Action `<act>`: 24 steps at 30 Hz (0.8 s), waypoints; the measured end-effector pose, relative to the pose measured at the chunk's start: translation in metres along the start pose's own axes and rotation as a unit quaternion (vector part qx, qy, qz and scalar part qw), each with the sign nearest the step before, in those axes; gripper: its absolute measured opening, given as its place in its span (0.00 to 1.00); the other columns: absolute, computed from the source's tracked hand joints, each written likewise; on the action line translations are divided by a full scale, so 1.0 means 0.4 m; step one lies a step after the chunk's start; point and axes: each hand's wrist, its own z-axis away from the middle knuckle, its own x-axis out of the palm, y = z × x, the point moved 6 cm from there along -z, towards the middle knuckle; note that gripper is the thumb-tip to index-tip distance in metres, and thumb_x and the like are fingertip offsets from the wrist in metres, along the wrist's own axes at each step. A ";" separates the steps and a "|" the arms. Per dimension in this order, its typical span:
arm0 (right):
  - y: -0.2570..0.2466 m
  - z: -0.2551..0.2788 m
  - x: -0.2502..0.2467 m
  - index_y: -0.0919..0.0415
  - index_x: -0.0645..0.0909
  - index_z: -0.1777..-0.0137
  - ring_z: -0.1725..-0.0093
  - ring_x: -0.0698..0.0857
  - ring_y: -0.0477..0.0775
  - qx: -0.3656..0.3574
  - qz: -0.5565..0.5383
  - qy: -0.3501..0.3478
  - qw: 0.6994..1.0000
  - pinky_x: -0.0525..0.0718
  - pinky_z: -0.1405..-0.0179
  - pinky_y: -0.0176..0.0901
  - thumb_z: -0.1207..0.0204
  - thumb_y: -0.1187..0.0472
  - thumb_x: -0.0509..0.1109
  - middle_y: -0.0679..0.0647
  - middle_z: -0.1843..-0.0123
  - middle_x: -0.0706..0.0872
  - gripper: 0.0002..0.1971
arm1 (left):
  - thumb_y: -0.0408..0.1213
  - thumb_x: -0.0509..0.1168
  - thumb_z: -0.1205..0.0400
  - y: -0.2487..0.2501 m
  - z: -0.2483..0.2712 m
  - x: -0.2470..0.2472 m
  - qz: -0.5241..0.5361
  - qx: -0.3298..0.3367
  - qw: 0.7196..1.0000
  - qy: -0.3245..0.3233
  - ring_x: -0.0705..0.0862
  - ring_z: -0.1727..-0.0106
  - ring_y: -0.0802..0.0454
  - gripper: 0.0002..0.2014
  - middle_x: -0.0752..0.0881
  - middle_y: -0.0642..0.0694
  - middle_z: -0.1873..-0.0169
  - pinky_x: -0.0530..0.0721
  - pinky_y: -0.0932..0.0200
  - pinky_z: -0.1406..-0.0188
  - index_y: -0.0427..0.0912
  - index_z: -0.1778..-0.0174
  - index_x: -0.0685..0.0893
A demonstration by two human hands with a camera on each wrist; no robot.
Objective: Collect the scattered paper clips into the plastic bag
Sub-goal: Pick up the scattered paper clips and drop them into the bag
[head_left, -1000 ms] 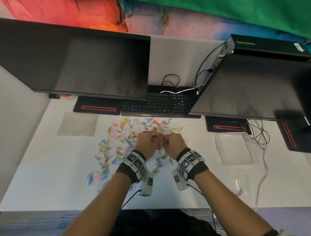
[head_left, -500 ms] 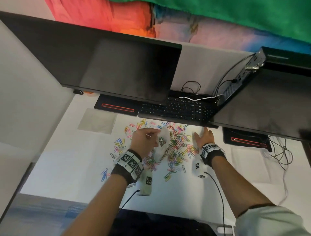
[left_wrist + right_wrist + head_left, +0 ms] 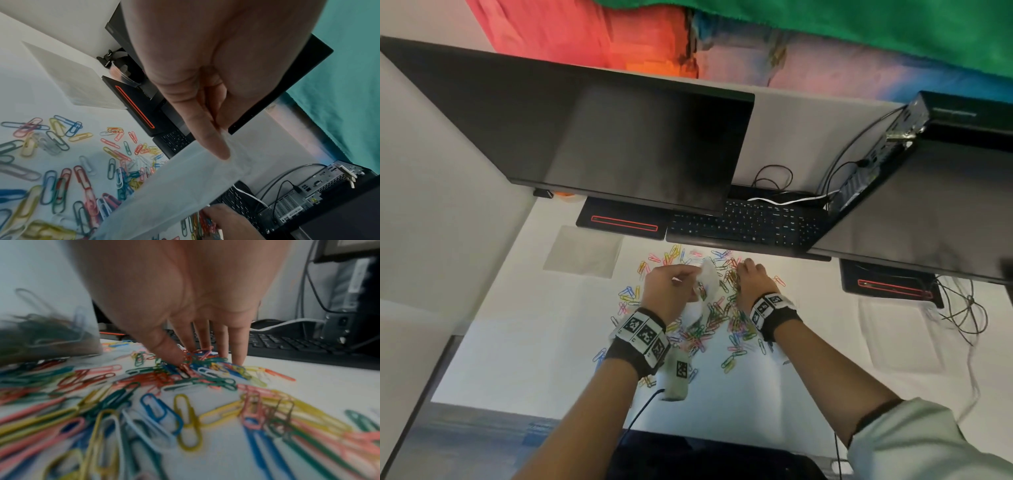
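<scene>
Coloured paper clips [image 3: 709,322] lie scattered over the white desk [image 3: 517,342] in front of the keyboard. My left hand [image 3: 697,277] holds a clear plastic bag [image 3: 709,277] above the pile, with some clips inside. In the left wrist view the thumb of my left hand [image 3: 223,149] pinches the top edge of the bag [image 3: 174,186], which hangs over the clips [image 3: 61,138]. My right hand [image 3: 743,265] is down on the far side of the pile. In the right wrist view my right hand [image 3: 185,355] closes thumb and fingers round a clump of clips [image 3: 201,353]. The bag [image 3: 41,313] hangs at the left.
A black keyboard [image 3: 750,226] lies just behind the clips, under two dark monitors [image 3: 602,137] [image 3: 928,205]. Their bases [image 3: 623,222] [image 3: 887,284] flank it. A flat clear sheet [image 3: 583,251] lies at the left, and loose cables [image 3: 969,308] at the right.
My right hand left the bag, reached right and forward to the pile, and now closes on clips. My left hand keeps holding the bag. The head view shifted.
</scene>
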 end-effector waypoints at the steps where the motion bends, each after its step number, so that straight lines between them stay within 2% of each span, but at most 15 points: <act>1: 0.001 0.008 0.003 0.64 0.71 0.30 0.36 0.74 0.61 -0.010 0.006 0.004 1.000 0.84 0.41 0.53 0.30 0.68 0.69 0.59 0.31 0.71 0.27 | 0.29 0.67 0.16 0.000 0.000 0.003 0.002 0.001 1.000 -0.001 0.92 0.64 0.43 0.09 0.90 0.43 0.61 0.93 0.44 0.56 0.39 0.47 0.92; 4: 0.010 0.022 -0.003 0.62 0.81 0.38 0.43 0.80 0.56 -0.038 0.021 0.022 0.999 0.84 0.43 0.46 0.24 0.68 0.68 0.57 0.39 0.79 0.15 | 0.29 0.67 0.16 -0.007 0.002 0.018 0.008 0.000 1.000 -0.004 0.93 0.63 0.44 0.09 0.91 0.42 0.59 0.93 0.45 0.55 0.39 0.47 0.92; 5: 0.023 0.025 -0.012 0.61 0.84 0.41 0.46 0.82 0.55 -0.025 0.010 0.022 0.999 0.85 0.45 0.44 0.23 0.66 0.69 0.56 0.42 0.82 0.11 | 0.29 0.67 0.16 -0.009 0.006 0.027 0.008 0.001 1.000 -0.007 0.93 0.63 0.44 0.09 0.91 0.43 0.60 0.93 0.45 0.55 0.39 0.47 0.92; 8: 0.091 0.044 -0.050 0.58 0.89 0.48 0.54 0.86 0.52 0.082 -0.144 0.034 0.986 0.86 0.50 0.39 0.23 0.57 0.73 0.53 0.50 0.88 0.08 | 0.29 0.66 0.16 -0.008 0.018 0.050 0.010 0.004 1.000 -0.020 0.92 0.64 0.45 0.09 0.91 0.43 0.63 0.93 0.46 0.55 0.39 0.48 0.92; 9: 0.125 0.060 -0.060 0.59 0.90 0.49 0.56 0.87 0.51 0.136 -0.238 0.044 0.961 0.87 0.51 0.39 0.26 0.57 0.76 0.52 0.52 0.90 0.09 | 0.28 0.66 0.16 -0.006 0.023 0.058 0.009 0.005 1.000 -0.025 0.92 0.64 0.46 0.09 0.91 0.43 0.63 0.93 0.47 0.56 0.39 0.49 0.92; 10: 0.146 0.072 -0.065 0.60 0.90 0.50 0.56 0.89 0.51 0.187 -0.349 0.050 0.917 0.88 0.52 0.39 0.30 0.58 0.80 0.52 0.53 0.91 0.11 | 0.28 0.66 0.16 -0.006 0.022 0.057 0.008 0.006 1.000 -0.026 0.92 0.65 0.46 0.09 0.91 0.42 0.63 0.93 0.49 0.57 0.39 0.49 0.92; 11: 0.158 0.085 -0.064 0.62 0.90 0.49 0.56 0.91 0.52 0.225 -0.464 0.044 0.856 0.89 0.54 0.39 0.33 0.60 0.82 0.53 0.53 0.91 0.13 | 0.28 0.66 0.16 -0.005 0.021 0.055 0.003 0.009 1.000 -0.026 0.92 0.65 0.47 0.09 0.92 0.42 0.62 0.93 0.52 0.58 0.39 0.48 0.92; 13: 0.150 0.107 -0.067 0.68 0.87 0.44 0.54 0.92 0.55 0.237 -0.636 0.004 0.734 0.90 0.54 0.39 0.33 0.65 0.82 0.59 0.48 0.92 0.17 | 0.28 0.66 0.16 -0.005 0.017 0.051 -0.004 0.013 1.000 -0.024 0.91 0.67 0.49 0.09 0.92 0.41 0.61 0.93 0.57 0.61 0.39 0.48 0.92; 15: 0.143 0.130 -0.084 0.70 0.83 0.38 0.50 0.92 0.56 0.220 -0.714 -0.024 0.664 0.89 0.49 0.40 0.30 0.67 0.79 0.62 0.43 0.90 0.20 | 0.28 0.66 0.16 -0.004 0.017 0.059 -0.006 0.013 1.000 -0.025 0.90 0.68 0.51 0.09 0.91 0.42 0.61 0.92 0.60 0.63 0.40 0.48 0.92; 17: 0.131 0.155 -0.111 0.69 0.82 0.36 0.44 0.90 0.56 0.203 -0.765 -0.042 0.610 0.87 0.44 0.41 0.29 0.67 0.77 0.62 0.39 0.88 0.21 | 0.28 0.66 0.16 0.001 0.020 0.075 -0.013 0.011 0.999 -0.031 0.90 0.69 0.51 0.09 0.91 0.43 0.62 0.92 0.59 0.63 0.38 0.48 0.91; 18: 0.117 0.169 -0.126 0.69 0.82 0.36 0.43 0.89 0.57 0.190 -0.784 -0.053 0.588 0.88 0.46 0.41 0.29 0.67 0.76 0.62 0.39 0.88 0.21 | 0.28 0.66 0.16 0.004 0.021 0.084 -0.014 0.010 0.999 -0.034 0.90 0.69 0.51 0.09 0.91 0.43 0.62 0.92 0.58 0.62 0.38 0.47 0.91; 20: 0.077 0.194 -0.152 0.69 0.82 0.36 0.42 0.88 0.57 0.160 -0.801 -0.076 0.573 0.89 0.53 0.38 0.29 0.66 0.75 0.62 0.39 0.88 0.21 | 0.28 0.65 0.16 0.008 0.020 0.101 -0.020 0.009 0.999 -0.040 0.90 0.68 0.50 0.09 0.91 0.41 0.61 0.93 0.56 0.60 0.37 0.46 0.91; 21: 0.054 0.203 -0.160 0.70 0.82 0.37 0.43 0.88 0.57 0.143 -0.800 -0.090 0.575 0.89 0.52 0.38 0.30 0.66 0.76 0.62 0.40 0.88 0.21 | 0.28 0.65 0.16 0.009 0.020 0.108 -0.026 0.008 0.999 -0.043 0.90 0.68 0.51 0.10 0.91 0.41 0.60 0.93 0.55 0.59 0.37 0.45 0.91; 22: 0.033 0.211 -0.168 0.71 0.83 0.38 0.44 0.89 0.58 0.128 -0.794 -0.101 0.585 0.89 0.49 0.39 0.31 0.67 0.76 0.63 0.41 0.88 0.20 | 0.29 0.65 0.16 0.008 0.018 0.115 -0.033 0.006 0.998 -0.045 0.90 0.68 0.52 0.10 0.91 0.42 0.61 0.93 0.56 0.59 0.38 0.45 0.91; 24: -0.003 0.221 -0.174 0.71 0.84 0.39 0.46 0.89 0.59 0.106 -0.754 -0.110 0.639 0.89 0.47 0.42 0.29 0.70 0.76 0.64 0.43 0.89 0.18 | 0.29 0.66 0.16 0.010 0.017 0.129 -0.048 0.009 0.998 -0.050 0.90 0.69 0.53 0.09 0.91 0.45 0.62 0.93 0.56 0.60 0.38 0.45 0.91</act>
